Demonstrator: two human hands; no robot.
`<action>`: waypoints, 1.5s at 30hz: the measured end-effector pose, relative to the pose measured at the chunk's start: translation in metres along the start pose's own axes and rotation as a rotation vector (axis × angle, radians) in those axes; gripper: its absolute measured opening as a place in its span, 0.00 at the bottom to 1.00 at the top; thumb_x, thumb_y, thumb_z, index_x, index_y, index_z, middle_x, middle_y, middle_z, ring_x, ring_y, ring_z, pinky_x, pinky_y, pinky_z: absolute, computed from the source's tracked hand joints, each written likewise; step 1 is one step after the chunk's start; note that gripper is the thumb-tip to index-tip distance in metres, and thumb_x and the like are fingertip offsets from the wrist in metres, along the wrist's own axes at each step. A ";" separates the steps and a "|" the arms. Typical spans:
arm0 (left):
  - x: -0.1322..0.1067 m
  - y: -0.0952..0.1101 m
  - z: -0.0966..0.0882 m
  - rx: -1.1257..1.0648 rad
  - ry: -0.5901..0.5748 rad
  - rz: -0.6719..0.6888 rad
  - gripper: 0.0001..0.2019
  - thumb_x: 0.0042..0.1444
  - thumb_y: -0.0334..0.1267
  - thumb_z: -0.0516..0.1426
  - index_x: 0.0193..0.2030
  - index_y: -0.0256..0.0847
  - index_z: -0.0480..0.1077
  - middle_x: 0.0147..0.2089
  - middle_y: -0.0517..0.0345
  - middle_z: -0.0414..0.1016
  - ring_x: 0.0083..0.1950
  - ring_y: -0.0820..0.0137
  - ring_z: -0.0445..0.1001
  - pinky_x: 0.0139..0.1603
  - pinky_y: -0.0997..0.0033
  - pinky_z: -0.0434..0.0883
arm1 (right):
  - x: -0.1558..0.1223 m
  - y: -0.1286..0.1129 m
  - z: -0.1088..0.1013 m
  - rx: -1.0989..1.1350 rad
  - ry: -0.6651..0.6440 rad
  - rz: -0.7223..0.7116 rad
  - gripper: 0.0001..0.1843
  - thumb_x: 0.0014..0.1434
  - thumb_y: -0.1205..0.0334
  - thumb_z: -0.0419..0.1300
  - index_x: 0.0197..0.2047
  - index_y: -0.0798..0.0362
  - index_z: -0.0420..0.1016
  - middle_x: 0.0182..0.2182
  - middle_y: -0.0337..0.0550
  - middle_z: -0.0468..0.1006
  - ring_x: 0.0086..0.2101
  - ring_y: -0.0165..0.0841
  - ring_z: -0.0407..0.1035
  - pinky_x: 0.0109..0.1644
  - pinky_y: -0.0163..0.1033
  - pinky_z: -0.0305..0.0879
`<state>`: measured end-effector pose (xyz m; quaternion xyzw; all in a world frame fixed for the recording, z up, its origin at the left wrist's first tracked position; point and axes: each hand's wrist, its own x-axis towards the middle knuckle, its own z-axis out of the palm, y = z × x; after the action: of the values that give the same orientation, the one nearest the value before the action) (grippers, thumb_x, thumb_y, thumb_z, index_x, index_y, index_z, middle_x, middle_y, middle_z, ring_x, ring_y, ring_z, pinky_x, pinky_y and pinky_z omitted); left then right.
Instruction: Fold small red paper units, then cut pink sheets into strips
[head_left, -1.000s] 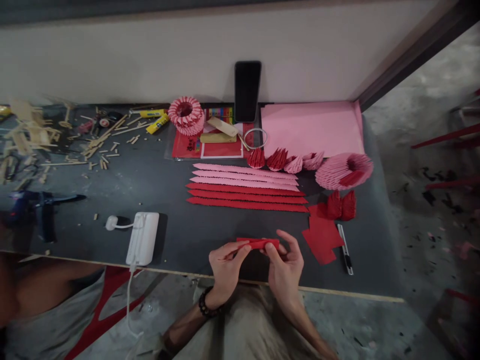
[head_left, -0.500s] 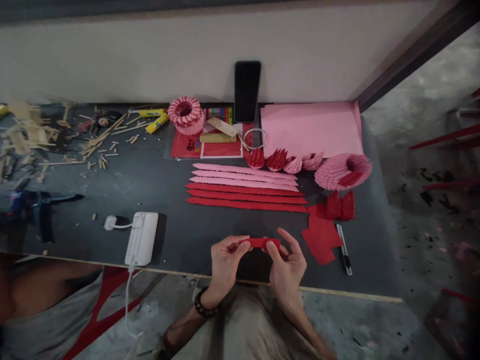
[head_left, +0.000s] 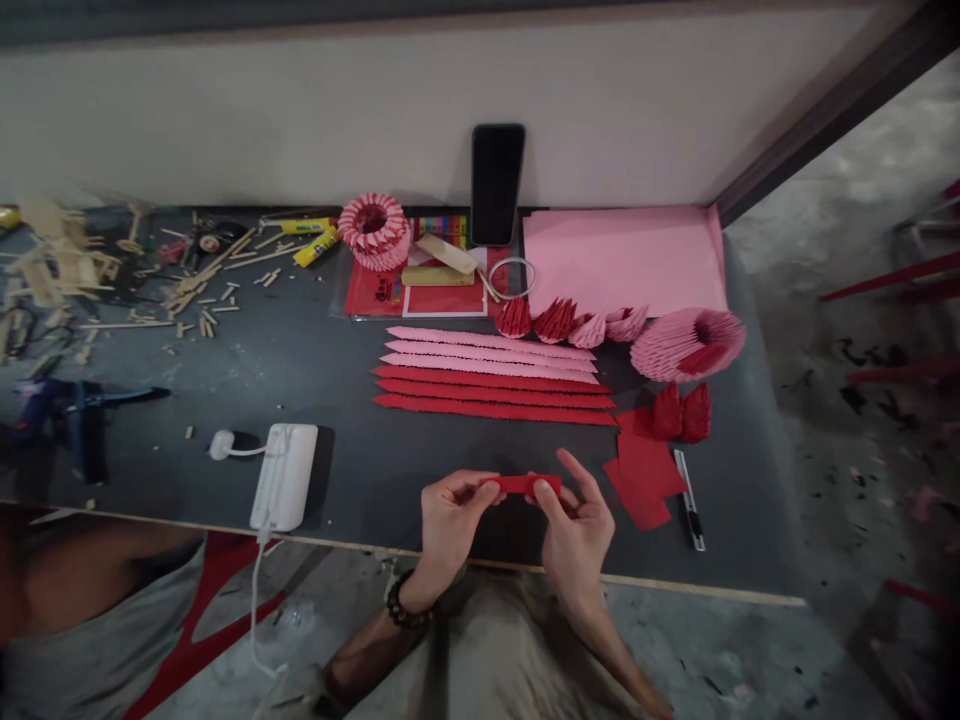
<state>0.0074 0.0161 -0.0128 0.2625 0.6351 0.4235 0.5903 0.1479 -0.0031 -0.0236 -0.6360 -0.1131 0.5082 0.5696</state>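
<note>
Pinching away at both ends, two bare hands have a slim folded red paper strip (head_left: pixel 523 484) stretched level between them, right by the near edge of the dark table (head_left: pixel 360 470)! The left hand (head_left: pixel 452 525) grips its left end, thumb on top, fingers tucked behind, a beaded bracelet (head_left: pixel 409 600) at the wrist. Over on the other end, the right hand (head_left: pixel 577 535) presses its thumb down on the paper, forefinger lifted clear and pointing up. Whether the strip touches the tabletop, I cannot tell from this angle.

Just beyond, what a line-up: pink paper chains (head_left: pixel 491 352) on the far side, red paper chains (head_left: pixel 495 397) on the near side, all lying side by side. Off to the right, flat red paper pieces (head_left: pixel 646 470) overlap one another, a slim cutter (head_left: pixel 689 500) just beside them and two red folded bundles (head_left: pixel 681 413) at their far corner. Behind those sits a big pink folded bundle (head_left: pixel 686 345), and there's a dark phone (head_left: pixel 497 185) leaning upright against the pale wall (head_left: pixel 300 120)!
</note>
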 end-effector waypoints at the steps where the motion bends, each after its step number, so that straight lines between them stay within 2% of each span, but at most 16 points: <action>1: -0.001 0.000 0.000 0.006 0.000 0.004 0.12 0.52 0.45 0.73 0.38 0.39 0.87 0.31 0.52 0.88 0.33 0.65 0.87 0.40 0.70 0.83 | 0.000 0.000 0.000 0.000 -0.002 0.000 0.40 0.52 0.53 0.79 0.66 0.51 0.75 0.33 0.39 0.88 0.31 0.29 0.82 0.42 0.35 0.80; 5: -0.004 0.000 0.001 0.030 0.009 0.036 0.12 0.55 0.46 0.72 0.39 0.39 0.86 0.31 0.52 0.88 0.34 0.64 0.86 0.40 0.69 0.83 | -0.001 0.003 0.000 -0.025 0.002 -0.058 0.43 0.55 0.53 0.77 0.71 0.49 0.70 0.35 0.39 0.88 0.36 0.32 0.84 0.48 0.38 0.80; 9: -0.011 0.000 0.006 0.093 0.034 0.112 0.11 0.57 0.46 0.70 0.37 0.40 0.85 0.32 0.53 0.87 0.34 0.66 0.85 0.38 0.70 0.80 | -0.013 0.007 0.007 -0.044 -0.107 -0.072 0.52 0.52 0.53 0.79 0.75 0.48 0.63 0.44 0.44 0.88 0.45 0.38 0.84 0.53 0.44 0.81; 13: -0.019 0.002 0.008 0.120 0.018 0.170 0.11 0.58 0.46 0.69 0.34 0.40 0.83 0.32 0.55 0.84 0.33 0.68 0.81 0.35 0.73 0.76 | -0.026 0.008 0.020 -0.064 -0.139 0.015 0.54 0.51 0.53 0.79 0.76 0.51 0.62 0.33 0.37 0.87 0.34 0.33 0.82 0.47 0.42 0.82; 16: -0.022 0.002 0.003 0.096 -0.016 0.155 0.13 0.60 0.48 0.68 0.35 0.39 0.81 0.30 0.56 0.82 0.31 0.69 0.79 0.35 0.73 0.75 | -0.017 0.000 0.016 -0.042 -0.142 0.061 0.54 0.50 0.56 0.79 0.76 0.51 0.63 0.27 0.31 0.83 0.27 0.29 0.77 0.39 0.37 0.79; 19: -0.018 0.002 -0.012 0.085 0.020 0.172 0.13 0.62 0.48 0.67 0.35 0.40 0.79 0.28 0.60 0.79 0.30 0.71 0.78 0.35 0.73 0.74 | 0.009 -0.015 -0.004 -0.011 -0.012 -0.068 0.45 0.52 0.59 0.78 0.70 0.50 0.70 0.21 0.25 0.76 0.23 0.25 0.71 0.37 0.34 0.75; 20: -0.015 0.002 -0.018 0.072 0.063 0.192 0.13 0.62 0.48 0.67 0.35 0.40 0.78 0.27 0.61 0.78 0.29 0.72 0.77 0.35 0.74 0.73 | 0.018 -0.020 -0.011 0.014 0.112 -0.183 0.38 0.53 0.59 0.77 0.66 0.50 0.75 0.21 0.24 0.73 0.24 0.25 0.71 0.38 0.34 0.75; 23: -0.009 0.003 -0.029 0.032 0.165 0.224 0.13 0.62 0.48 0.68 0.37 0.40 0.77 0.27 0.63 0.77 0.29 0.73 0.76 0.34 0.76 0.72 | 0.028 -0.027 -0.024 0.018 0.274 -0.339 0.25 0.60 0.57 0.71 0.60 0.45 0.79 0.25 0.28 0.76 0.24 0.26 0.71 0.34 0.34 0.72; 24: -0.008 0.003 -0.029 0.033 0.156 0.217 0.13 0.62 0.48 0.68 0.38 0.40 0.78 0.27 0.63 0.77 0.29 0.72 0.77 0.34 0.76 0.72 | 0.025 -0.025 -0.023 -0.006 0.222 -0.321 0.25 0.57 0.58 0.74 0.58 0.46 0.80 0.27 0.33 0.80 0.25 0.27 0.72 0.31 0.35 0.71; 27: -0.014 0.007 -0.019 0.031 0.044 0.167 0.13 0.61 0.48 0.68 0.38 0.39 0.79 0.29 0.60 0.80 0.30 0.71 0.79 0.34 0.75 0.74 | 0.003 -0.010 -0.007 -0.161 -0.236 -0.068 0.17 0.53 0.53 0.77 0.43 0.51 0.85 0.27 0.39 0.83 0.25 0.30 0.73 0.28 0.34 0.70; 28: -0.016 0.008 -0.016 0.032 0.010 0.152 0.13 0.61 0.48 0.68 0.38 0.39 0.80 0.30 0.58 0.81 0.30 0.71 0.79 0.34 0.74 0.75 | -0.005 -0.005 -0.001 -0.190 -0.269 -0.021 0.15 0.54 0.50 0.76 0.36 0.53 0.84 0.25 0.40 0.82 0.24 0.30 0.72 0.27 0.34 0.69; 32: -0.014 0.013 -0.019 0.113 -0.107 0.171 0.15 0.58 0.50 0.70 0.44 0.41 0.85 0.36 0.52 0.87 0.35 0.66 0.83 0.40 0.72 0.80 | -0.015 0.002 0.010 -0.149 -0.233 0.026 0.19 0.56 0.46 0.75 0.28 0.52 0.79 0.21 0.40 0.80 0.21 0.27 0.68 0.26 0.33 0.66; 35: 0.003 0.013 -0.035 0.169 -0.302 0.219 0.30 0.48 0.49 0.76 0.59 0.47 0.83 0.41 0.51 0.89 0.41 0.61 0.86 0.46 0.67 0.82 | -0.010 -0.003 0.006 -0.096 -0.264 0.089 0.22 0.54 0.44 0.76 0.26 0.51 0.76 0.19 0.39 0.78 0.19 0.26 0.64 0.22 0.33 0.60; 38: 0.020 0.014 -0.046 0.335 -0.471 0.316 0.18 0.53 0.44 0.73 0.52 0.52 0.87 0.42 0.51 0.90 0.41 0.61 0.87 0.48 0.65 0.83 | -0.010 -0.005 0.003 -0.106 -0.308 0.131 0.22 0.55 0.43 0.75 0.27 0.52 0.78 0.20 0.40 0.78 0.19 0.26 0.62 0.21 0.34 0.57; 40: 0.026 0.015 -0.046 0.385 -0.507 0.381 0.08 0.59 0.43 0.68 0.45 0.54 0.88 0.41 0.51 0.90 0.40 0.62 0.87 0.45 0.66 0.82 | -0.013 -0.003 0.003 -0.137 -0.329 0.123 0.21 0.57 0.43 0.74 0.29 0.53 0.79 0.20 0.40 0.78 0.19 0.26 0.63 0.22 0.33 0.58; 45: 0.021 0.017 -0.034 0.306 -0.376 0.393 0.07 0.59 0.43 0.69 0.30 0.48 0.87 0.34 0.51 0.89 0.36 0.64 0.86 0.43 0.67 0.81 | -0.022 -0.002 0.009 -0.221 -0.329 0.006 0.18 0.58 0.45 0.73 0.30 0.52 0.83 0.22 0.40 0.81 0.23 0.30 0.72 0.30 0.35 0.71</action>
<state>-0.0315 0.0342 -0.0116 0.5399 0.5080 0.3731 0.5578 0.1321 -0.0130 -0.0089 -0.6035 -0.2577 0.5915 0.4686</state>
